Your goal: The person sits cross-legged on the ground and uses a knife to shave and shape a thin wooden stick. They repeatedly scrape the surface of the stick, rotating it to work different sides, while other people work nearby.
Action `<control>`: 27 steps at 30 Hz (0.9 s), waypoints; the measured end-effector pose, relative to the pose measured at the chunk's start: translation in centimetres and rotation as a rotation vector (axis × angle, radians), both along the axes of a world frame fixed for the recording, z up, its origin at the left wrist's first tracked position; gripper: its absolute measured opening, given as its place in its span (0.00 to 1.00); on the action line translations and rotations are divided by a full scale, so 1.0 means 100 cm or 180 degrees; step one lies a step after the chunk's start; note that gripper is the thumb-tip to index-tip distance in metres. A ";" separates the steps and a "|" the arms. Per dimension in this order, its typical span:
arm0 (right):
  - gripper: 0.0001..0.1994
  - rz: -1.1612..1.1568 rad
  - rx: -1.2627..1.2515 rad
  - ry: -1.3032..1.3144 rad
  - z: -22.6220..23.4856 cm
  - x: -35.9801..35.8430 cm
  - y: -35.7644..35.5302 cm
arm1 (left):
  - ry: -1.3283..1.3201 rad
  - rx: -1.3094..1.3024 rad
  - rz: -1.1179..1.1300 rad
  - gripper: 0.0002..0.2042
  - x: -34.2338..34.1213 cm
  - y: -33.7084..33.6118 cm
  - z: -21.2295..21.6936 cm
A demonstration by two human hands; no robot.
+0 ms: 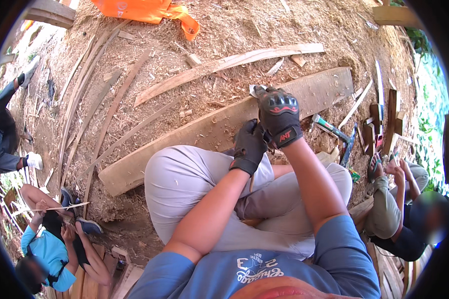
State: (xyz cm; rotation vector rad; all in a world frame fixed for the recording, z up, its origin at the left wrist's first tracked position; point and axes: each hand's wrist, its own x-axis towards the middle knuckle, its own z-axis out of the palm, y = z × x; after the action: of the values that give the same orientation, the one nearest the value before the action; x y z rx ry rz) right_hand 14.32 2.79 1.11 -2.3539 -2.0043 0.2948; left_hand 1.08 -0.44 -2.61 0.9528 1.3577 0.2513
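Thin wood strip [252,180] gripped by both gloved hands, left [248,145], right [279,117] at 1 o'clock; judged light, springy, splintery.

Both hands gloved in black: left glove [249,145] plain; right glove [279,117] with red-trimmed knuckle guard and wrist strap. Blue short-sleeved shirt [264,271] with white print. Light grey trousers [184,179].

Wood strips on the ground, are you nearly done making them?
Looks partway. Done: several long thin strips lie on the shavings. In hand: the gloved left hand and right hand are closed on a thin piece, mostly hidden. Left: probably the wide plank, which is whole.
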 end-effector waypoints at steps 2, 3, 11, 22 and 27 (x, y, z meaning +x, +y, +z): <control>0.10 -0.0058 -0.0013 -0.0016 -0.011 0.010 -0.004 | -0.0085 -0.0115 -0.0092 0.13 0.007 0.003 0.012; 0.12 -0.0078 -0.0128 -0.0044 -0.017 0.015 -0.004 | -0.0130 -0.0173 -0.0141 0.13 0.011 0.003 0.018; 0.13 -0.0402 -0.0039 0.0564 0.001 0.028 0.005 | -0.0153 -0.0454 -0.0039 0.15 0.011 0.005 0.017; 0.14 -0.1013 0.0884 0.1269 -0.001 0.067 0.000 | -0.0627 -0.0898 0.0662 0.11 0.011 0.004 0.021; 0.10 -0.0204 0.0301 0.0449 -0.020 0.026 -0.004 | -0.0578 -0.0562 0.0436 0.11 0.007 -0.001 0.004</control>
State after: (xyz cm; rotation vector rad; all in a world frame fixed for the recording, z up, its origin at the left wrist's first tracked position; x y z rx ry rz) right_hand 16.88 2.39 -0.88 -2.2671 -1.8351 0.3450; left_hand 1.78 -0.57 -2.23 0.6747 1.2563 0.3090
